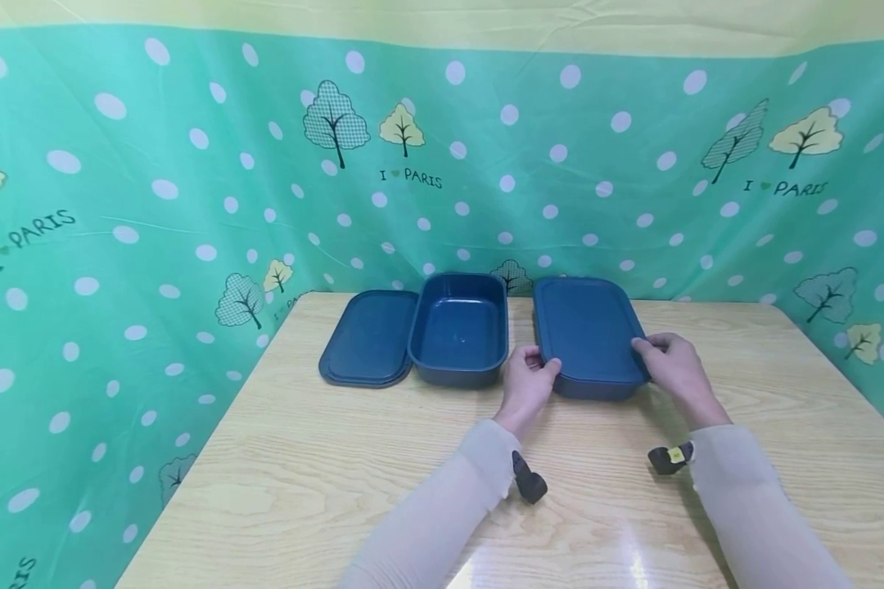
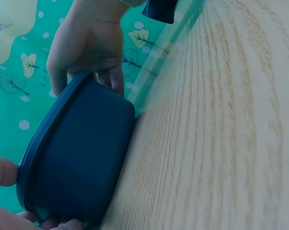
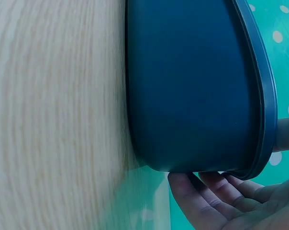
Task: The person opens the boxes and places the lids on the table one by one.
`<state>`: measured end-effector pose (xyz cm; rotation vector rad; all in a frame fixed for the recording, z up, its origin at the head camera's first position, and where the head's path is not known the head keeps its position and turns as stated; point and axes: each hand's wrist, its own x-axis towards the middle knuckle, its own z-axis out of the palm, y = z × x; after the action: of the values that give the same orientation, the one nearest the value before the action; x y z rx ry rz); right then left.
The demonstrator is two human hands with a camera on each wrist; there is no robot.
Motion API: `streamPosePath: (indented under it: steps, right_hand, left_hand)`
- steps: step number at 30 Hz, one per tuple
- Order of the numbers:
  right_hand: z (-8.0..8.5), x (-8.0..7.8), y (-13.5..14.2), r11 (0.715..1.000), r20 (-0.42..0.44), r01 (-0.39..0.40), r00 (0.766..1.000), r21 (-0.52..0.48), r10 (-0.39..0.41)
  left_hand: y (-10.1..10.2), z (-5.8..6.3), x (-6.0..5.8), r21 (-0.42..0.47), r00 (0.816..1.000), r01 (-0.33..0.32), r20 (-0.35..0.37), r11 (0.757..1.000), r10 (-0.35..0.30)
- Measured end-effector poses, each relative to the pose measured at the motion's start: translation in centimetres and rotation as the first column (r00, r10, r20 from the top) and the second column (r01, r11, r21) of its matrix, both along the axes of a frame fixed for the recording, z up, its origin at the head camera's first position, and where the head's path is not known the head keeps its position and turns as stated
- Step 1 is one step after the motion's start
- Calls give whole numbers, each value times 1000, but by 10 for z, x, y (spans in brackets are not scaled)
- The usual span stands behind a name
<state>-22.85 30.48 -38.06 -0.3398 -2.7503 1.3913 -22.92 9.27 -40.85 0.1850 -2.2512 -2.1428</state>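
Note:
A dark blue lidded food container (image 1: 597, 391) stands on the table at the right of the back edge, its flat lid (image 1: 588, 327) on top. My left hand (image 1: 526, 384) grips its near left corner, thumb at the lid's rim and fingers against the side. At the right side, my right hand (image 1: 676, 375) holds it with the thumb on the lid's edge; in the right wrist view its fingers (image 3: 194, 194) touch the side wall below the rim. To the left stands an uncovered dark blue container (image 1: 460, 331), with nothing visible inside.
A second dark blue lid (image 1: 372, 339) lies flat on the wooden table (image 1: 354, 483), left of the uncovered container. Behind and to the left hangs a green dotted curtain (image 1: 442, 213). A small black device (image 1: 528, 478) is on the left wrist, another (image 1: 666, 460) on the right.

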Motion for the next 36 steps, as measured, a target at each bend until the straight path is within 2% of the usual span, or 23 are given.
streamPosePath:
  steps: [11, 22, 36]
  right_hand:
    - [-1, -1, -2, 1000, -13, 10, 1000, -9, -10]
    - [-1, -1, 0, 1000, -15, -11, 1000, 2, 11]
    - [0, 1, -2, 1000, -16, -26, 1000, 7, 26]
  left_hand:
    - [0, 1, 1, 17, 1000, 0, -28, 1000, 1]
    - [0, 2, 1, 37, 1000, 5, 12, 999, -5]
    - [1, 0, 1, 47, 999, 25, 20, 999, -26]
